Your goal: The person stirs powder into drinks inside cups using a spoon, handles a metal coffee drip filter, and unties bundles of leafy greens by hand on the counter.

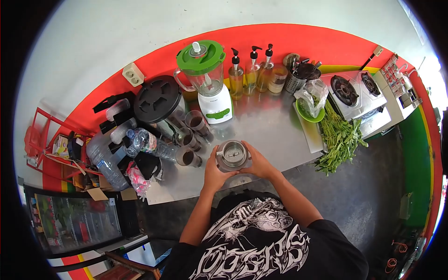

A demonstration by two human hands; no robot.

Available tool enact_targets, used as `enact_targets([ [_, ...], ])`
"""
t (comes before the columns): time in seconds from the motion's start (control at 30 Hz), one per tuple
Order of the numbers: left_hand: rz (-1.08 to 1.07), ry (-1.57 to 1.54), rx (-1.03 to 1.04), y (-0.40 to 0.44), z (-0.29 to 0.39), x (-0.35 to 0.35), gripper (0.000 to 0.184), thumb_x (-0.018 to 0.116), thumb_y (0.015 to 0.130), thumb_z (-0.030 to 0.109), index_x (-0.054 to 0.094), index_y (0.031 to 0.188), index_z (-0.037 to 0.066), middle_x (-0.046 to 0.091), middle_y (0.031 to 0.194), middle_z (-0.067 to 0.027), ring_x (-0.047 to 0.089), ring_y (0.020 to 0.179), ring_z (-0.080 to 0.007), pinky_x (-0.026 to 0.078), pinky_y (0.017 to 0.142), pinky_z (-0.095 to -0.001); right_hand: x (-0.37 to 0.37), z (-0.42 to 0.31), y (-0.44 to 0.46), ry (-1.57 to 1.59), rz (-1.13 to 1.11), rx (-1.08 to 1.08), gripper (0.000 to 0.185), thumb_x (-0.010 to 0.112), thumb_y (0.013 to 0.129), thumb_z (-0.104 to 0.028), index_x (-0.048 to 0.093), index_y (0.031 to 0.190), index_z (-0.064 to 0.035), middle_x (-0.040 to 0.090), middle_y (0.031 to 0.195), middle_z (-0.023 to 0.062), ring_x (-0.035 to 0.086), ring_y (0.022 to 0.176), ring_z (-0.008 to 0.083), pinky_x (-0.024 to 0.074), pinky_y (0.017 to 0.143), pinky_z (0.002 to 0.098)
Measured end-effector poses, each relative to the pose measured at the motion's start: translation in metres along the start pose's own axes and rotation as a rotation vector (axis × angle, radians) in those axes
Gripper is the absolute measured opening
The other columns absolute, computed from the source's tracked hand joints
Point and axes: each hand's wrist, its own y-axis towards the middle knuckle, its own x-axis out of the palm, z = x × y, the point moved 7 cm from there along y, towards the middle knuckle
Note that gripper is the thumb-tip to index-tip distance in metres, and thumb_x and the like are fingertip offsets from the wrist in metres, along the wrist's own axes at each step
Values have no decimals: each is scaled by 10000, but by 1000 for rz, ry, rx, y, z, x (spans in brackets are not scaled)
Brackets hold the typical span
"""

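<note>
In the head view, both forearms reach forward over the metal table (273,123), elbows out to either side, wrists turned in toward each other. The left hand (216,171) and the right hand (253,162) are partly open, curved around opposite sides of one round container (234,155), holding it between them near the table's close edge. The thumbs lie along its near side.

The hands hide the container's sides; its base is out of sight, so whether it touches the table cannot be told. The marks inside its silvery round middle are hard to make out. A clear bag (313,96), far to the right hand's right, blurs what it holds.

Just left of the left hand stand three cups (188,158), the contents unclear. Beyond the hands is one blender (215,103) with a green lid, and right of it, three pump bottles (236,79). Well to the right hand's right lie one heap of leafy greens (339,140) and, farther off, one stove (358,109) with two burners.
</note>
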Motion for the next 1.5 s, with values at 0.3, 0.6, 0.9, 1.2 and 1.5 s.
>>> enact_targets([
  [0.3, 23, -56, 1, -4, -3, 7, 1220, 1035, 609, 215, 350, 1590, -24, 513, 1556, -213, 520, 1442, -318, 441, 1187, -430, -5, -6, 3, 23, -11, -19, 1211, 962, 696, -236, 254, 1666, -76, 420, 1628, 199, 465, 1468, 361, 503, 1106, 458],
  [0.6, 24, -167, 0, -3, -3, 10, 1229, 1023, 638, 201, 301, 1605, -30, 480, 1571, -205, 512, 1440, -303, 443, 1188, -428, 2, 4, 5, 62, 44, -70, 1236, 1001, 610, -288, 310, 1605, -47, 520, 1525, 224, 487, 1431, 418, 389, 1199, 480],
  [0.9, 103, -255, 18, -9, 24, 14, 1095, 998, 676, 212, 373, 1544, -23, 538, 1484, -164, 550, 1385, -285, 452, 1170, -416, 32, 22, 7, 195, 272, -101, 1097, 982, 625, -243, 420, 1547, -53, 553, 1495, 190, 525, 1396, 397, 421, 1169, 491],
  [1.2, 63, -169, 18, 0, 24, 7, 1299, 1018, 639, 164, 189, 1623, -12, 434, 1554, -205, 487, 1434, -287, 427, 1193, -428, 32, 28, 4, 64, 269, -43, 1110, 975, 643, -235, 383, 1560, -30, 510, 1532, 205, 499, 1429, 387, 411, 1191, 476],
  [1.5, 73, 16, 105, 1, 17, 15, 1272, 1039, 582, 178, 293, 1590, -39, 493, 1519, -198, 487, 1437, -298, 424, 1190, -424, 35, 43, -4, -16, 294, -40, 1158, 981, 615, -273, 368, 1564, -19, 502, 1529, 217, 466, 1441, 410, 389, 1201, 497],
])
